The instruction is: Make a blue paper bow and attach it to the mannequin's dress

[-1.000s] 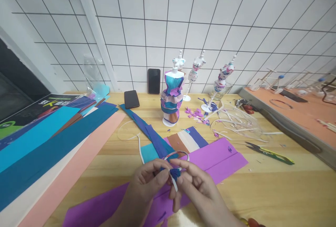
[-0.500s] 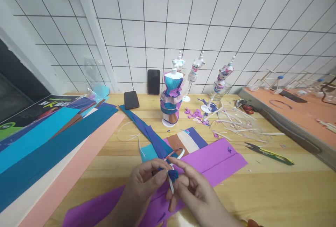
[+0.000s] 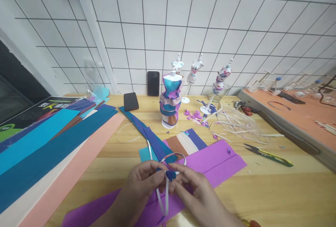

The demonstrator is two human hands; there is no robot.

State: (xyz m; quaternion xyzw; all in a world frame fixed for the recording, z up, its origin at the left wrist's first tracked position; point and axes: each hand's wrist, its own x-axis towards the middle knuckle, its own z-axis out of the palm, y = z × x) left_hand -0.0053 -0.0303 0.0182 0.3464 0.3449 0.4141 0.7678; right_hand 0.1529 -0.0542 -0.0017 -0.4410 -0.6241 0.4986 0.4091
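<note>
My left hand [image 3: 141, 181] pinches a small gathered piece of dark blue crepe paper [image 3: 170, 175] between thumb and fingers. A narrow white strip [image 3: 167, 199] runs through this grip and hangs below in a loop. My right hand [image 3: 198, 188] closes its fingers on a thin white and reddish ring [image 3: 186, 159] whose arc rises above both hands. Its thumb is close to the blue piece; whether they touch is unclear. Both hands are over purple crepe paper [image 3: 220, 165]. Beyond them lie teal and blue paper strips [image 3: 157, 144] and a brown, cream and blue piece [image 3: 187, 141].
A small dress form [image 3: 172, 97] in coloured paper stands behind, near several others by the tiled wall. Thread snips [image 3: 270, 155] and tangled white strips [image 3: 236, 122] are at right. Long paper strips [image 3: 52, 150] cover the left; two phones [image 3: 131, 101] are at the back.
The white strip now hangs in a longer loop below my hands. The ring has turned, showing a wider arc. Both hands stay close together, gripping the same pieces, and my view has tilted slightly.
</note>
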